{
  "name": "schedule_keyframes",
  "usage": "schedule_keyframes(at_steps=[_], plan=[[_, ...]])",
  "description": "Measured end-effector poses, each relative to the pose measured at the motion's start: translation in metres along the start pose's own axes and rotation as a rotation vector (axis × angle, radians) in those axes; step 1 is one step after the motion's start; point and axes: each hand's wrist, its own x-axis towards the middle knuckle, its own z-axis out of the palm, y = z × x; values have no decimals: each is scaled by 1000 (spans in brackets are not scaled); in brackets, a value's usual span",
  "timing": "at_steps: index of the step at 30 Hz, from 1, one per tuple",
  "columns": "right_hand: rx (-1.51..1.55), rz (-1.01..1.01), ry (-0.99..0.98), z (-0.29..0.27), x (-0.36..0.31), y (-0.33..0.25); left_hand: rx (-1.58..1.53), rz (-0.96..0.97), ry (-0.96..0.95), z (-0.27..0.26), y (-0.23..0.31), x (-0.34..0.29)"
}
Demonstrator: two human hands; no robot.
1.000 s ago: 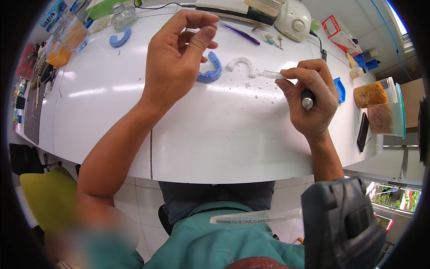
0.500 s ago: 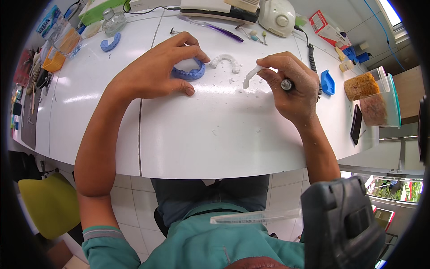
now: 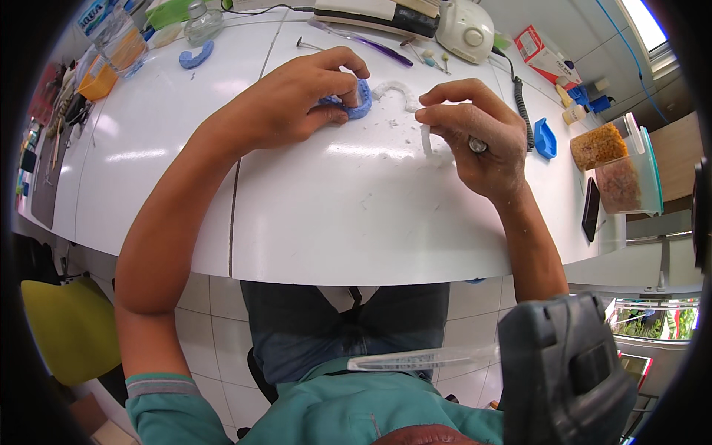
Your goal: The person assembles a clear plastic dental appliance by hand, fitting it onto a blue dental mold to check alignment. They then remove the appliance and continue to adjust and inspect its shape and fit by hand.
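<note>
Far across the table, gripping a blue dental arch in left hand with bent fingers. Right of that, pinching a white piece between thumb and forefinger of right hand.

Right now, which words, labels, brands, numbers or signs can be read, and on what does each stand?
Clear plastic bottle, upper left: large pale lettering on its blue label; brand wording not copied here.
Red-and-white cardboard box, upper right: print too small to read.
White control unit: any markings around its dial too small to read.
</note>
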Motion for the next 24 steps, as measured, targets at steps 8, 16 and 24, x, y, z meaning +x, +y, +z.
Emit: schedule_keyframes(at_steps=[8,16,24], plan=[[-116,-88,-31,-4,4,-5,-262,83,95,3,15,4],[-180,-125,-64,-9,3,5,-577,22,-74,15,38,0],[-44,-62,-151,-8,3,1,-560,3,-82,14,42,0]])
